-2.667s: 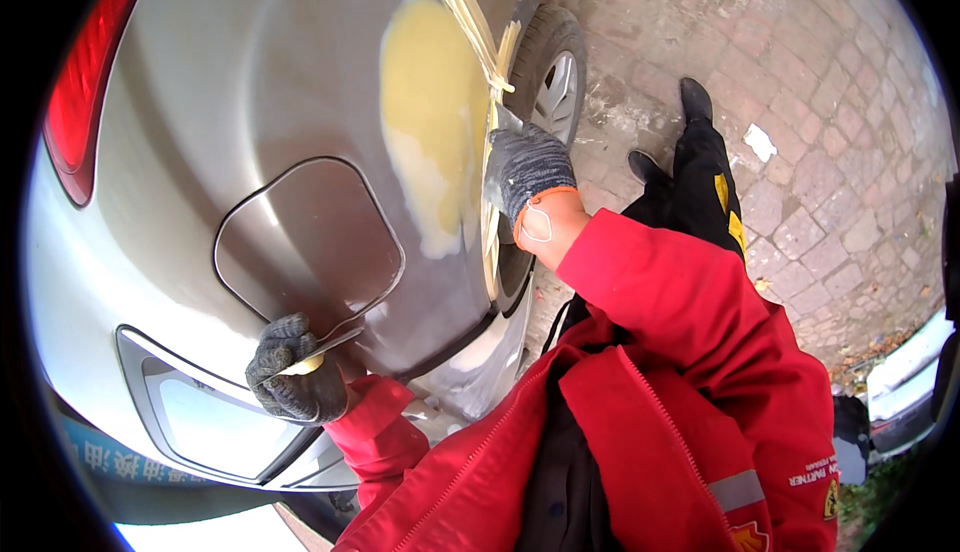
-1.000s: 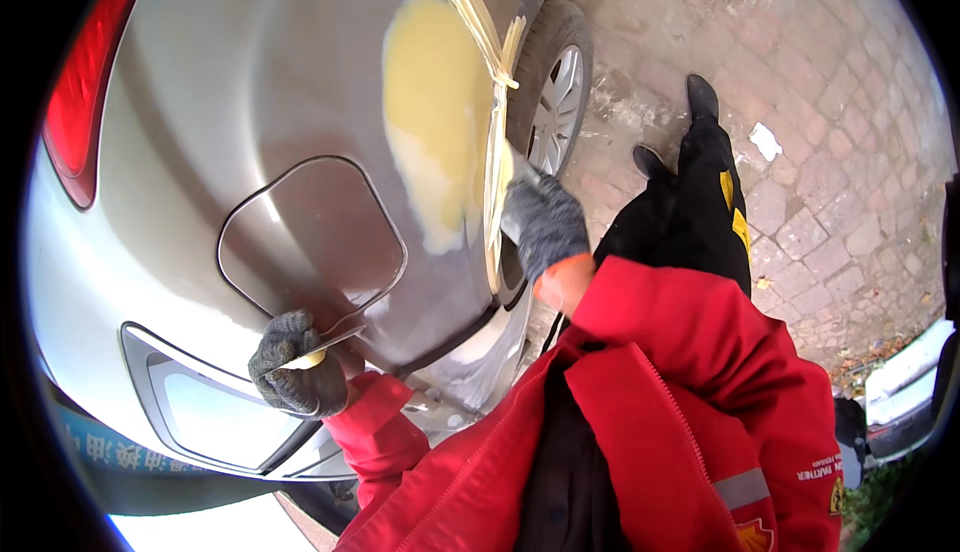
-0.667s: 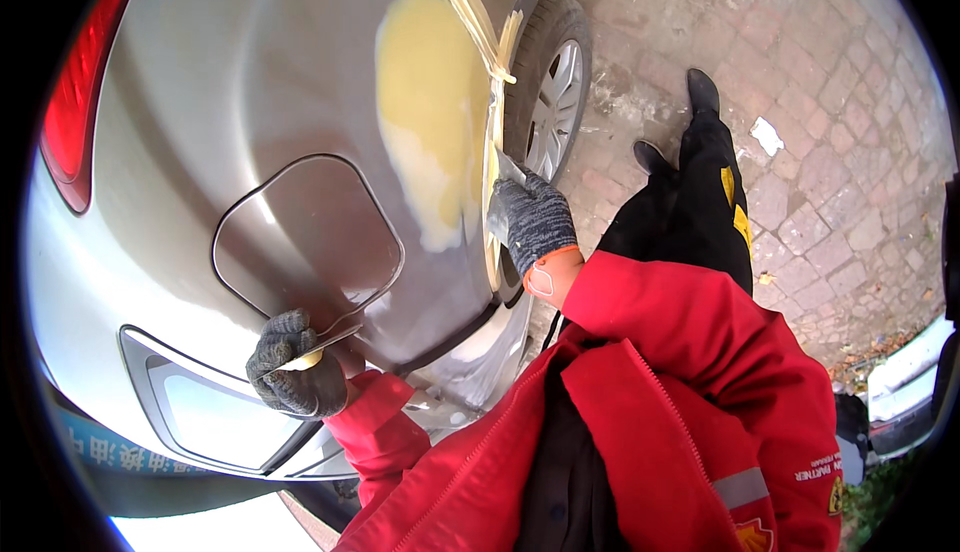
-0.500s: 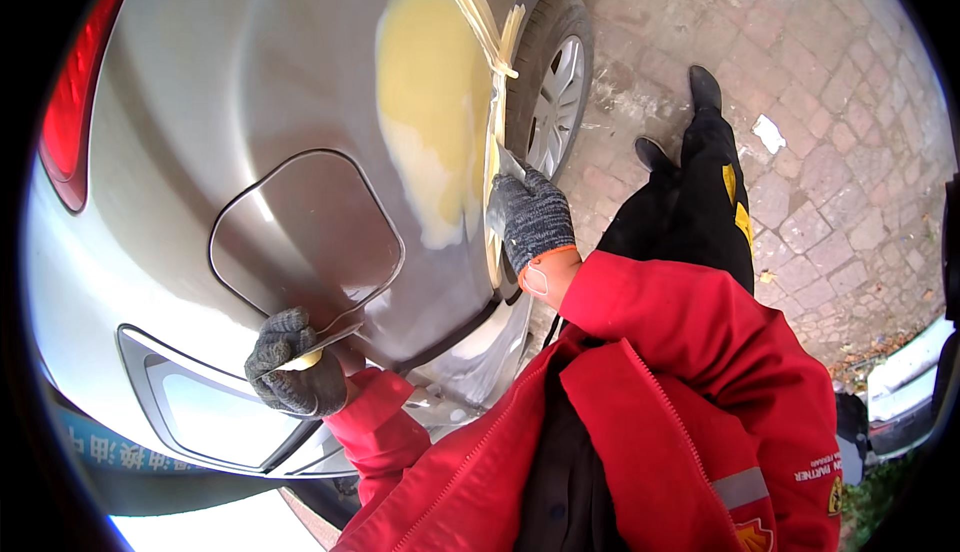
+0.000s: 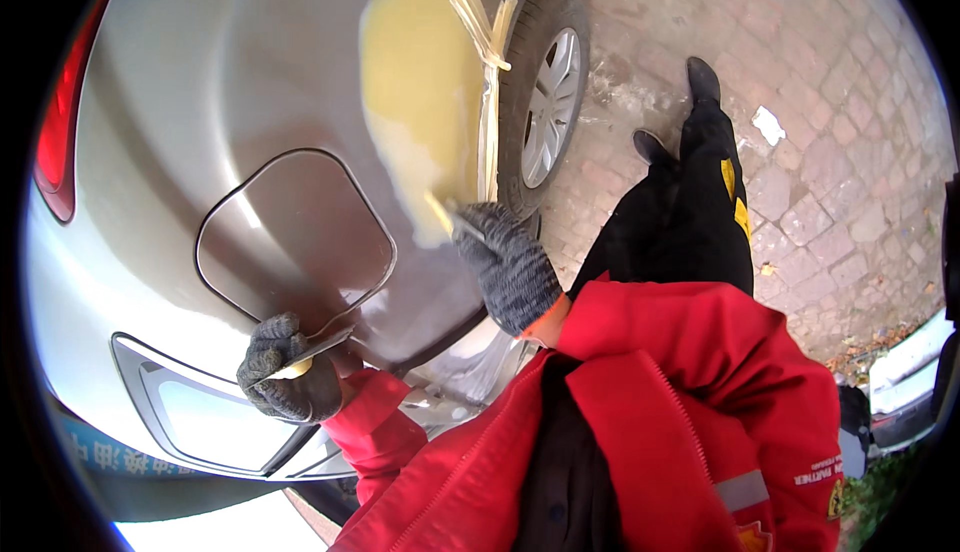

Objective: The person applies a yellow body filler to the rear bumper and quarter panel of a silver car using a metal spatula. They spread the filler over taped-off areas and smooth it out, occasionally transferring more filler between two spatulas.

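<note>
My right hand (image 5: pixel 510 272), in a grey knit glove, grips a putty scraper (image 5: pixel 439 214) with yellow filler along its edge. The blade is at the lower end of a yellow filler patch (image 5: pixel 420 82) on the car's silver-brown rear side panel (image 5: pixel 300 72); whether it touches cannot be seen. At the lower left, my gloved left hand (image 5: pixel 292 377) is closed around a thin metal putty knife (image 5: pixel 330 344) with a pale yellow lump of filler on it. It is held in front of the panel, below the fuel flap (image 5: pixel 300 232).
Strips of masking tape (image 5: pixel 488 122) line the wheel arch next to the patch. A rear wheel (image 5: pixel 553 102) stands on brick paving (image 5: pixel 820 192). A red tail light (image 5: pixel 65 132) and a side window (image 5: pixel 210 407) lie to the left. White scrap (image 5: pixel 768 126) lies on the ground.
My right hand has moved left and down, away from the taped edge, turning the scraper so its yellow-coated edge shows by the patch. My left hand stays nearly in place.
</note>
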`<move>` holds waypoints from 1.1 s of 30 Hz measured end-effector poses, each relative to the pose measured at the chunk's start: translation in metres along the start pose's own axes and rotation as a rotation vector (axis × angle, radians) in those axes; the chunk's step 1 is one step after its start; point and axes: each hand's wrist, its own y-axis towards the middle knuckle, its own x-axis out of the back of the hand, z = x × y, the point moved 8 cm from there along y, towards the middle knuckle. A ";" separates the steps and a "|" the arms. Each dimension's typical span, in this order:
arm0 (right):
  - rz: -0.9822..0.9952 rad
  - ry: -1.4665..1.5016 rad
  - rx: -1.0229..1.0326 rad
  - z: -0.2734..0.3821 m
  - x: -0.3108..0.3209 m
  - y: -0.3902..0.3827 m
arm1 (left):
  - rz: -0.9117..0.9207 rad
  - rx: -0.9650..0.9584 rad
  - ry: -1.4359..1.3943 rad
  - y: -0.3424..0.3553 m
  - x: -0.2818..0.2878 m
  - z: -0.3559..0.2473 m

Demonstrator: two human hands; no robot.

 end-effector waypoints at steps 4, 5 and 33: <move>-0.087 0.115 -0.247 -0.050 0.029 -0.008 | -0.008 -0.001 -0.089 0.004 0.000 0.001; -0.141 0.241 -0.454 -0.076 0.036 -0.011 | -0.002 0.001 -0.124 0.004 0.000 0.000; -0.207 0.291 -0.437 -0.069 0.009 0.017 | -0.012 -0.033 -0.151 -0.001 0.005 0.008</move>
